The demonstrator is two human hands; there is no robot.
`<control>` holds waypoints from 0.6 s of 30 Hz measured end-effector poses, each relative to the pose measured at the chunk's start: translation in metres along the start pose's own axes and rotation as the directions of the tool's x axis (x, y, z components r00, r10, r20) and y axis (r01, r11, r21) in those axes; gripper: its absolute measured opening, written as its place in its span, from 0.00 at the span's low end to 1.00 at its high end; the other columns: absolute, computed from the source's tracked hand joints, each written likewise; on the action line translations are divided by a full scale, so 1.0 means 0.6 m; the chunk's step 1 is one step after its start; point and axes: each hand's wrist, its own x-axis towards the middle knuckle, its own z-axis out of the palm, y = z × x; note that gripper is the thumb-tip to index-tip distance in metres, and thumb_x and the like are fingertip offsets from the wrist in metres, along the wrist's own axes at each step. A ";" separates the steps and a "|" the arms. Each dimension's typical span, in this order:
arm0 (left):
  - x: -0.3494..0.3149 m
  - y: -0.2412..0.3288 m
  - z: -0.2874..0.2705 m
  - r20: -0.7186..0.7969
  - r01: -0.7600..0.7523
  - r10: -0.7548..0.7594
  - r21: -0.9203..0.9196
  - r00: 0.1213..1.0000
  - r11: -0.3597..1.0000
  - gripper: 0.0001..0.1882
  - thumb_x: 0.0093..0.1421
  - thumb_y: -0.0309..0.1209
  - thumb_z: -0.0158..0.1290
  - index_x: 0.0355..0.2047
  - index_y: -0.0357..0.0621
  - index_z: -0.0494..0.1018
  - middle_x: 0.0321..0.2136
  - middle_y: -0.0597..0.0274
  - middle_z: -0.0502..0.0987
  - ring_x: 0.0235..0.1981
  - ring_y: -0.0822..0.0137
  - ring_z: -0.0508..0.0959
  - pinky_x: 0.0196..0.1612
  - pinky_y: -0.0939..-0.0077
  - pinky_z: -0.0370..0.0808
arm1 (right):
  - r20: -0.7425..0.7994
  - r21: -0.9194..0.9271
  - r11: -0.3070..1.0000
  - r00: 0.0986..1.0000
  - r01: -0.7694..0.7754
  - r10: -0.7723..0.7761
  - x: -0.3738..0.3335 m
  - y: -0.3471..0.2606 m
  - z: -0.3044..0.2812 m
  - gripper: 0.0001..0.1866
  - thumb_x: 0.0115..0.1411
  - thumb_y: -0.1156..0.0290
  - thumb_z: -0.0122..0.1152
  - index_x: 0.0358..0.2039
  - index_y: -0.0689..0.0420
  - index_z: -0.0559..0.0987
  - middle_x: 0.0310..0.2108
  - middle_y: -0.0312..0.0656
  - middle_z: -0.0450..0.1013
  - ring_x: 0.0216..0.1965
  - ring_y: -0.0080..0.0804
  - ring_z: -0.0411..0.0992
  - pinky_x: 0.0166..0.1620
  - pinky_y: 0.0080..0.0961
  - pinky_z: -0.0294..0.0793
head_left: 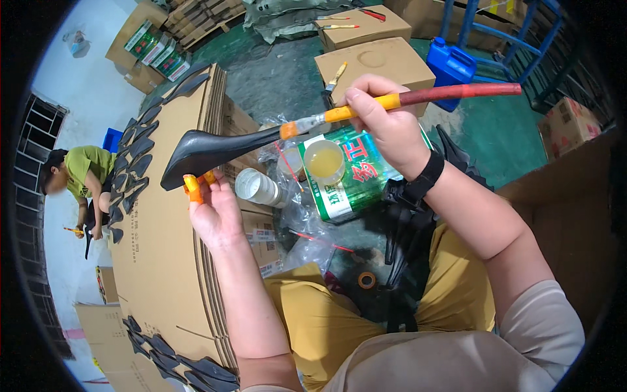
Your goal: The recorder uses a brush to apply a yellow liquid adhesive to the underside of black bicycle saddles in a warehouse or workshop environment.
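Observation:
My left hand (pixel 219 212), with orange tape round its fingertips, supports a glossy black curved piece shaped like a shoe sole (pixel 206 150) from below. Its wide end is at the left, and it narrows to the right. My right hand (pixel 385 124) grips a brush by its yellow and red handle (pixel 434 97). The brush's metal ferrule, wrapped in orange tape (pixel 289 130), lies against the narrow end of the sole; its bristles cannot be made out. Beneath the brush, a cup of yellowish liquid (pixel 324 162) stands on a green and white tin (pixel 359 173).
A stack of flat cardboard (pixel 173 261) at my left carries several black soles (pixel 134 157). A white cup (pixel 258 186) stands beside it. Ahead are cartons (pixel 385 59) with brushes on top and a blue jerrycan (pixel 450 68). Another person (pixel 85 173) bends at the far left.

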 end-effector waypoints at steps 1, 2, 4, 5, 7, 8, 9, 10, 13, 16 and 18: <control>-0.003 -0.004 0.004 0.000 0.003 -0.003 0.000 1.000 1.000 0.11 0.62 0.28 0.41 0.37 0.32 0.71 0.37 0.49 0.74 0.42 0.56 0.71 0.48 0.61 0.70 | 0.037 0.028 1.000 0.999 0.005 -0.006 -0.001 -0.002 0.007 0.10 0.58 0.68 0.55 0.24 0.60 0.74 0.18 0.29 0.65 0.20 0.13 0.61 0.24 0.13 0.60; -0.006 -0.007 0.009 -0.034 -0.002 0.002 -0.002 0.999 1.000 0.11 0.61 0.28 0.41 0.36 0.32 0.71 0.36 0.49 0.74 0.41 0.56 0.72 0.48 0.61 0.70 | 0.074 0.057 0.998 0.997 0.008 -0.012 -0.002 -0.003 0.013 0.10 0.58 0.68 0.55 0.24 0.60 0.74 0.18 0.29 0.65 0.20 0.12 0.61 0.24 0.13 0.59; -0.009 -0.012 0.011 -0.064 -0.001 0.001 -0.007 0.998 1.000 0.11 0.61 0.28 0.42 0.35 0.32 0.71 0.36 0.49 0.74 0.41 0.56 0.72 0.48 0.61 0.70 | 0.104 0.048 0.999 0.994 0.011 -0.016 -0.006 0.002 0.011 0.10 0.58 0.67 0.55 0.25 0.60 0.73 0.18 0.28 0.64 0.21 0.13 0.61 0.25 0.14 0.60; -0.010 -0.012 0.007 -0.046 0.031 -0.032 -0.011 0.998 0.999 0.11 0.61 0.27 0.42 0.35 0.32 0.71 0.36 0.50 0.74 0.41 0.56 0.72 0.48 0.61 0.70 | 0.106 0.009 1.000 0.994 0.022 -0.023 -0.007 0.005 0.006 0.10 0.58 0.67 0.55 0.25 0.60 0.73 0.19 0.29 0.65 0.23 0.14 0.62 0.26 0.15 0.61; -0.011 -0.006 0.007 -0.027 0.054 -0.054 -0.014 0.998 0.998 0.11 0.61 0.27 0.41 0.35 0.32 0.71 0.35 0.50 0.74 0.41 0.56 0.72 0.48 0.61 0.70 | 0.115 -0.024 0.999 0.993 0.037 -0.034 -0.007 0.006 0.000 0.10 0.58 0.67 0.55 0.24 0.60 0.73 0.20 0.29 0.66 0.24 0.15 0.63 0.27 0.16 0.62; -0.011 -0.003 0.007 -0.058 0.062 -0.064 -0.034 0.996 0.997 0.10 0.61 0.27 0.41 0.35 0.33 0.71 0.35 0.50 0.74 0.41 0.56 0.72 0.48 0.60 0.70 | 0.114 -0.059 0.996 0.992 0.070 -0.063 -0.008 0.005 -0.007 0.10 0.58 0.67 0.54 0.25 0.61 0.74 0.19 0.30 0.66 0.22 0.15 0.62 0.26 0.15 0.62; -0.011 -0.002 0.008 -0.088 0.070 -0.075 -0.057 0.993 0.996 0.10 0.61 0.27 0.41 0.35 0.33 0.71 0.35 0.50 0.74 0.41 0.56 0.72 0.48 0.60 0.70 | 0.115 -0.098 0.990 0.989 0.105 -0.093 -0.008 0.003 -0.014 0.10 0.59 0.67 0.53 0.26 0.61 0.74 0.19 0.31 0.66 0.20 0.14 0.62 0.24 0.14 0.61; -0.010 -0.001 0.009 -0.086 0.070 -0.075 -0.062 0.993 0.996 0.10 0.61 0.27 0.41 0.35 0.33 0.71 0.35 0.50 0.74 0.41 0.56 0.72 0.48 0.60 0.70 | 0.117 -0.101 0.989 0.988 0.108 -0.096 -0.010 0.004 -0.021 0.10 0.59 0.67 0.53 0.26 0.61 0.74 0.19 0.31 0.66 0.20 0.14 0.62 0.24 0.14 0.61; -0.004 -0.002 0.008 -0.192 0.028 -0.038 -0.055 0.981 0.998 0.10 0.62 0.27 0.41 0.36 0.34 0.70 0.35 0.51 0.74 0.40 0.56 0.72 0.48 0.59 0.70 | 0.109 -0.248 0.962 0.990 0.109 -0.084 -0.016 0.010 -0.043 0.10 0.59 0.68 0.53 0.25 0.61 0.74 0.20 0.31 0.67 0.21 0.15 0.62 0.25 0.15 0.62; 0.009 0.003 -0.005 -0.243 0.001 -0.012 -0.043 0.970 0.999 0.09 0.62 0.27 0.41 0.36 0.36 0.70 0.35 0.52 0.74 0.39 0.57 0.73 0.47 0.61 0.71 | 0.134 -0.288 0.952 0.989 0.105 -0.068 -0.020 0.018 -0.051 0.10 0.59 0.68 0.53 0.27 0.60 0.75 0.20 0.31 0.67 0.21 0.15 0.64 0.25 0.14 0.62; 0.016 0.004 -0.006 -0.256 -0.105 0.128 0.101 0.958 0.989 0.09 0.62 0.27 0.41 0.38 0.37 0.69 0.35 0.55 0.73 0.38 0.61 0.73 0.45 0.68 0.71 | 0.101 -0.217 0.976 0.995 0.011 0.011 -0.029 0.003 -0.047 0.10 0.60 0.67 0.53 0.28 0.61 0.75 0.20 0.32 0.68 0.22 0.16 0.65 0.25 0.15 0.63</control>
